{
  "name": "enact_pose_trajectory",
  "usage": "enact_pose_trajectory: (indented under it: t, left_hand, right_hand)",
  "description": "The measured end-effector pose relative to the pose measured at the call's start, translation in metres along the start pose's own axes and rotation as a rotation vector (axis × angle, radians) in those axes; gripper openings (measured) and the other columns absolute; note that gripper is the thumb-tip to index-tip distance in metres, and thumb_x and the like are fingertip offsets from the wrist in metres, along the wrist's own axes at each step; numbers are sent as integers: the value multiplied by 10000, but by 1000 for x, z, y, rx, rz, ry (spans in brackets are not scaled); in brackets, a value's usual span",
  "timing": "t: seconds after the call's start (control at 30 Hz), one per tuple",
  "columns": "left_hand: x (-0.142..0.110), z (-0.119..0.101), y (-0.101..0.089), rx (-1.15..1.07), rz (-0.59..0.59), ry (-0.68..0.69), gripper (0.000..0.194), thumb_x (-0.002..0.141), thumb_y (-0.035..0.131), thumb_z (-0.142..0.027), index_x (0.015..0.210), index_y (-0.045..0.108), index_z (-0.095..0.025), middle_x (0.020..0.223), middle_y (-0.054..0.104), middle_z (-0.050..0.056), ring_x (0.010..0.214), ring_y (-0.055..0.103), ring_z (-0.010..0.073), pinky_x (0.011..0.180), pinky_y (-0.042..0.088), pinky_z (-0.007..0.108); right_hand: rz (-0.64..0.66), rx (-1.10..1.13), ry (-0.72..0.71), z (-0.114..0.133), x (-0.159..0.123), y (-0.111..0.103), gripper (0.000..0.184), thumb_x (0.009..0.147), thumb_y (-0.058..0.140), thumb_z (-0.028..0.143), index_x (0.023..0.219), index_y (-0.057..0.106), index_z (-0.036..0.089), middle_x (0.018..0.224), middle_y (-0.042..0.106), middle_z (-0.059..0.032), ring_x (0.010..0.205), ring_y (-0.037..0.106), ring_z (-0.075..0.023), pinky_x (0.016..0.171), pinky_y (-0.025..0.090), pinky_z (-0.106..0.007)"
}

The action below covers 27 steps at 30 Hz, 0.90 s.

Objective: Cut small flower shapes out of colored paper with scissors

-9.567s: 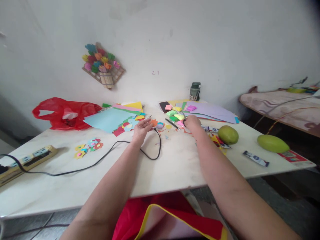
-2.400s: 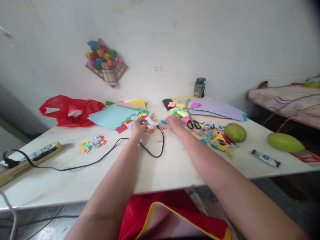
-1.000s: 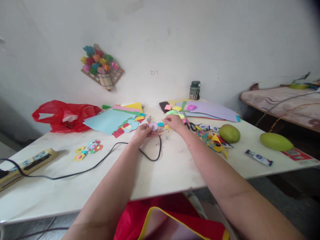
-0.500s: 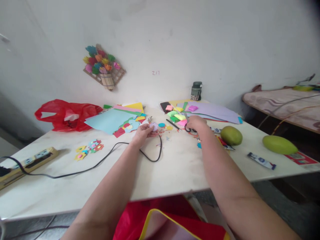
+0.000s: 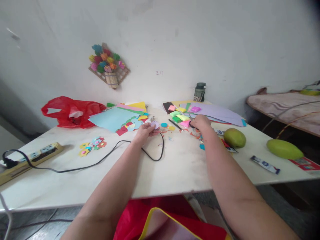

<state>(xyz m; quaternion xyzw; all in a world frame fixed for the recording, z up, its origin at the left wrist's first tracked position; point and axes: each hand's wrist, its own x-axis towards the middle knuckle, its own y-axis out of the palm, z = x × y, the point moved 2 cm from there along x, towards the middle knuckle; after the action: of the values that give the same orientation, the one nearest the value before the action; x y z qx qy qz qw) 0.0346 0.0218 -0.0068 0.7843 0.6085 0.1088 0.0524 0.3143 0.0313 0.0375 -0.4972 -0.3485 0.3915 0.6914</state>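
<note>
A pale purple paper disc [image 5: 155, 125] is pinched in the fingertips of my left hand [image 5: 146, 130], just above the table and beside a loop of black cable [image 5: 162, 150]. My right hand [image 5: 201, 123] is curled around the dark handles of a pair of scissors [image 5: 191, 124], next to the pink packet; the blades are hard to make out and the fingers partly hide the handles. Between the hands lie a blue paper disc [image 5: 164, 125], a yellow paper disc [image 5: 171, 128], a dark pen [image 5: 176, 125] and scattered paper scraps.
Paper flowers [image 5: 92, 146] and a power strip [image 5: 32, 163] lie left. Behind are a red plastic bag [image 5: 72, 113], coloured sheets [image 5: 110, 118], bright packets [image 5: 182, 117] and a dark green bottle [image 5: 199, 92]. Two green fruits [image 5: 235, 138] and a tube [image 5: 265, 164] lie right.
The view has shifted slightly, so the whole scene sits a little further right. My right hand stays at the scissors, whose handles show less. My left hand still holds the purple disc.
</note>
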Motion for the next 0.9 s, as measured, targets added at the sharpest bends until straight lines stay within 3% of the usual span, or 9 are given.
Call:
enact_pose_trajectory:
  t: [0.1, 0.2, 0.3, 0.4, 0.5, 0.63, 0.77, 0.9]
  left_hand:
    - [0, 0, 0, -9, -8, -1, 306, 665, 747, -299, 818, 542, -131, 726, 686, 62, 628, 676, 158, 491, 462, 199]
    - [0, -1, 1, -24, -25, -3, 299, 678, 735, -276, 841, 528, -134, 723, 687, 54, 593, 667, 144, 469, 455, 187]
    - [1, 0, 0, -40, -45, 1, 278, 697, 721, -261, 842, 519, -135, 716, 685, 45, 581, 663, 139, 491, 483, 202]
    - [2, 0, -2, -49, -64, 16, 263, 706, 717, -258, 841, 534, -126, 719, 683, 41, 604, 669, 141, 543, 519, 224]
    - [3, 0, -4, -60, -61, 28, 262, 702, 725, -261, 836, 548, -122, 712, 677, 35, 633, 675, 144, 576, 536, 233]
    - [3, 1, -6, -79, -57, 28, 249, 702, 727, -254, 811, 544, -125, 719, 676, 39, 653, 683, 153, 565, 536, 227]
    - [3, 0, -7, -108, -73, 40, 196, 727, 702, -211, 829, 562, -118, 759, 682, 49, 658, 686, 144, 597, 536, 219]
    - [1, -3, -5, -145, -90, 49, 147, 755, 677, -174, 826, 566, -108, 743, 682, 54, 662, 685, 130, 652, 540, 215]
  right_hand:
    - [-138, 153, -14, 0, 3, -4, 341, 654, 644, 204, 986, 701, 148, 995, 684, -140, 990, 633, -283, 759, 505, -331]
    - [-209, 484, -64, 5, 5, -2, 450, 662, 628, 157, 1111, 653, 161, 1014, 677, -100, 876, 659, -219, 701, 517, -291]
    - [-57, 944, -125, 18, 0, 4, 492, 735, 602, 184, 1224, 550, 166, 933, 665, -65, 631, 627, -128, 492, 482, -218]
    - [130, 1133, -209, 34, -15, 7, 329, 746, 642, 255, 1056, 589, 159, 690, 595, -4, 466, 506, -73, 354, 344, -159]
    - [331, 1135, -361, 46, -33, 8, 138, 803, 575, 296, 822, 560, 161, 574, 516, 22, 417, 451, -57, 314, 249, -149]
    - [510, 1005, -518, 56, -48, 11, 207, 808, 590, 345, 749, 506, 164, 612, 573, 3, 433, 499, -64, 304, 266, -155]
    - [618, 894, -587, 60, -54, 17, 247, 809, 614, 378, 767, 517, 154, 638, 608, -18, 465, 567, -89, 298, 301, -161]
    - [639, 847, -622, 61, -52, 22, 284, 786, 653, 402, 761, 517, 154, 578, 570, 10, 414, 515, -71, 290, 300, -164]
